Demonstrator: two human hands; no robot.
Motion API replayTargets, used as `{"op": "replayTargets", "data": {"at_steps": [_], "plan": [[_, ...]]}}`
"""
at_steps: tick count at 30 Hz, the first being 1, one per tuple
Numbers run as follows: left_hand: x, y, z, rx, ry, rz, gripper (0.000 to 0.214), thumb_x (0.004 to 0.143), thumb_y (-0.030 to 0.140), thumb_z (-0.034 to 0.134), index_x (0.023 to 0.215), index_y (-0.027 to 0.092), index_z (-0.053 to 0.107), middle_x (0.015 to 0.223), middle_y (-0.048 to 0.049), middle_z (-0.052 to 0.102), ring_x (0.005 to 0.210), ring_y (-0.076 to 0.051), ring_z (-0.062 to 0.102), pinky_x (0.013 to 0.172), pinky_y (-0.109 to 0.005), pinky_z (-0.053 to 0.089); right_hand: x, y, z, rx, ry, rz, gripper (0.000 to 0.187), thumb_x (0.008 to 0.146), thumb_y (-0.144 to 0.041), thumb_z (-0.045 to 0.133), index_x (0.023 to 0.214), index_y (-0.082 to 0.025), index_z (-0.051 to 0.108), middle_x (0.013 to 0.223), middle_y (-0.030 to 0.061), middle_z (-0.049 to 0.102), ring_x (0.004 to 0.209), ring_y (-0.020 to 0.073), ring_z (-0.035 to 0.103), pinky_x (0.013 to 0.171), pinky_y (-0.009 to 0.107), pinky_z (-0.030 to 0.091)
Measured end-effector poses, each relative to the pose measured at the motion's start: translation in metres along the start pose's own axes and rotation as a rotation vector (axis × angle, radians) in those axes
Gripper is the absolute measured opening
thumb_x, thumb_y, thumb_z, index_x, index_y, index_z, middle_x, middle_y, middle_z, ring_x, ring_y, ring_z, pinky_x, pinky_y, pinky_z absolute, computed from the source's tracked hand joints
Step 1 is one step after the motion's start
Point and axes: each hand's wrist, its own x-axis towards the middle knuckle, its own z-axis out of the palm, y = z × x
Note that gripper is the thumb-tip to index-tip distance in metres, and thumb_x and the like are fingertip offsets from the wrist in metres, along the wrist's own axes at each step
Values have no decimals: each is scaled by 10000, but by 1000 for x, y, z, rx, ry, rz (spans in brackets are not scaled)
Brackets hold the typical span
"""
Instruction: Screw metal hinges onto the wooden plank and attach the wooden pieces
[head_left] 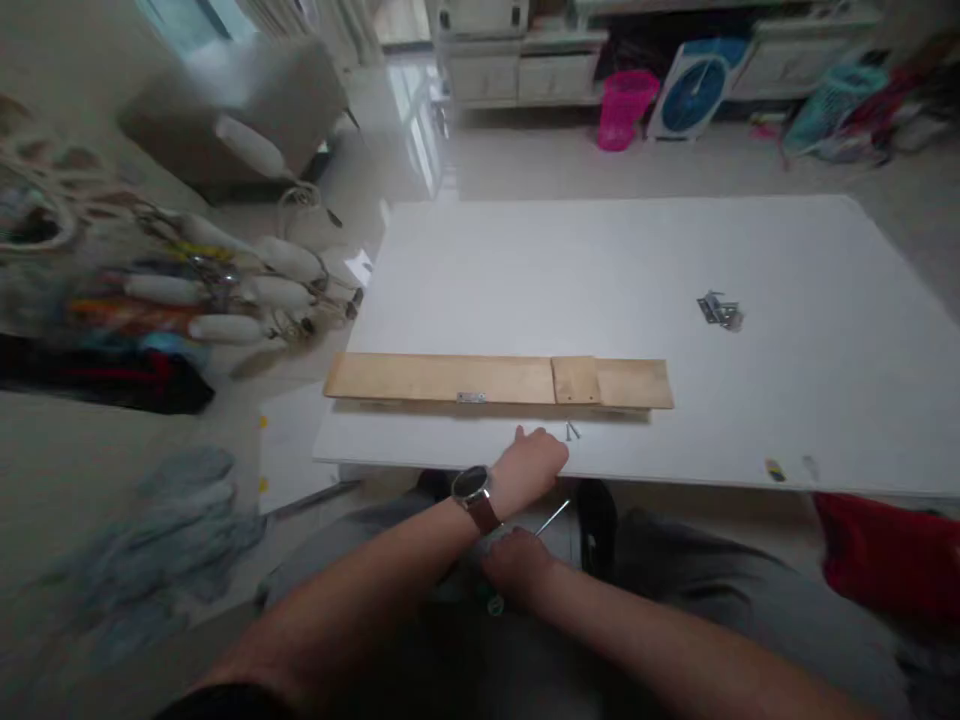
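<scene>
Right fingers grip a half-hidden screwdriver; left fingers, near 2 screws, I can't make out.

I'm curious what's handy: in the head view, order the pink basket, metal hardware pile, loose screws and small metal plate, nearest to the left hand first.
1. Loose screws: just beyond the left hand.
2. Small metal plate: leftward, on the wooden plank.
3. Metal hardware pile: farther right.
4. Pink basket: beyond the white table.

Glossy pale floor, white cabinets beyond, 1 grey sofa at upper left.
</scene>
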Motion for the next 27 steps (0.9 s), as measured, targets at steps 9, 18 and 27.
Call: {"op": "replayTargets", "data": {"at_steps": [9, 18, 27], "plan": [[-1, -2, 2, 10, 25, 3, 204, 968, 80, 592, 1131, 107, 712, 1135, -182, 744, 1235, -326, 670, 1111, -587, 542, 1, 2, 3, 1, -3, -35, 238, 890, -109, 731, 1105, -106, 834, 1091, 213, 838, 1042, 365, 823, 927, 466, 657], [-2, -1, -1, 10, 15, -2, 214, 958, 55, 590, 1127, 105, 712, 1144, -186, 742, 1235, -323, 671, 1106, -567, 547, 0, 4, 1, -12, -18, -48, 251, 876, -134, 754, 1118, -112, 815, 1125, 211, 832, 1063, 358, 819, 920, 459, 652], [-1, -2, 3, -2, 27, 7, 206, 955, 66, 603, 1128, 101, 711, 1146, -187, 741, 1239, -335, 670, 1113, -605, 544, -1, 2, -6, -31, -73, -43, 252, 921, -143, 709, 1151, -124, 811, 1139, 201, 832, 1102, 338, 813, 934, 430, 644]]}}
